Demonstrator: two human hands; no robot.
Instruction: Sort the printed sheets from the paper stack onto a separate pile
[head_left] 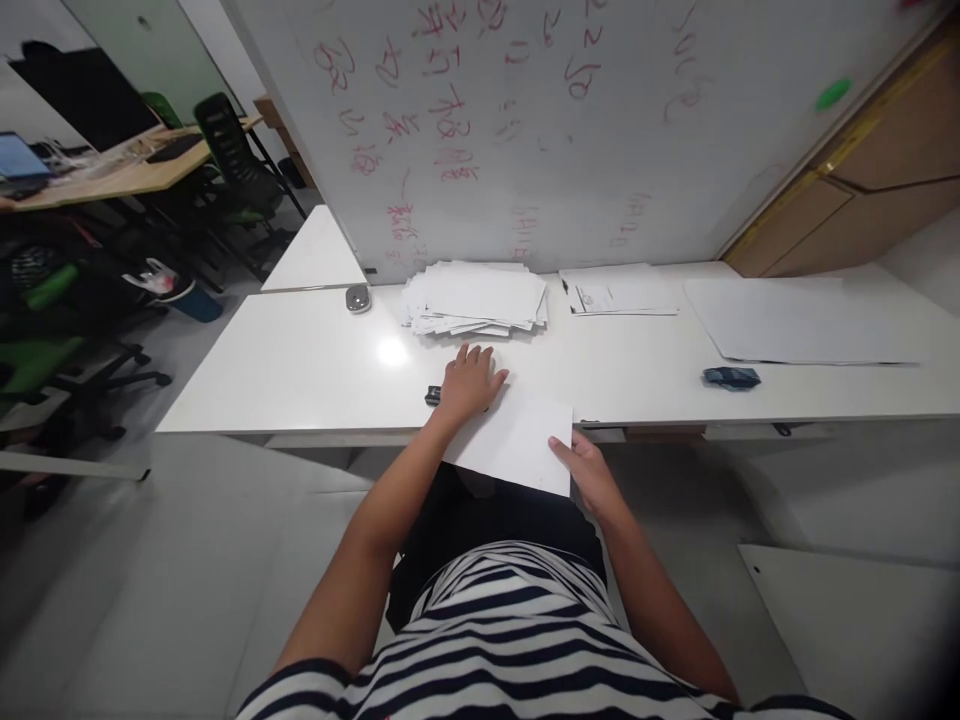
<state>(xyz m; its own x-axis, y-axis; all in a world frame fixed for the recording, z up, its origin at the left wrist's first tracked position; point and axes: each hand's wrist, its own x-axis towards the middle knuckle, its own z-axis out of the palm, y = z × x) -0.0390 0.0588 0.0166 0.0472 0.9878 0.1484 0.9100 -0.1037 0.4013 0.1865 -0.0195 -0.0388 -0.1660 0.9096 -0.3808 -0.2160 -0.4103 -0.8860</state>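
Note:
A sheet of white paper (517, 440), possibly more than one layer, lies at the table's front edge and sticks out over it. My right hand (591, 472) grips its right corner, thumb on top and fingers underneath. At the paper's upper left, my left hand (469, 384) is palm down with its fingers spread. Beneath that hand sits a small black object (433, 396), perhaps a stapler; most of it is hidden. Just behind my left hand rises an untidy stack of white paper (480, 298).
On the white table (300, 370) are a round grey device (358, 298), printed sheets (619, 290), a large white sheet (795, 320) and a dark blue item (731, 378). A whiteboard (487, 130) stands behind. Chairs and a desk (135, 170) are at left.

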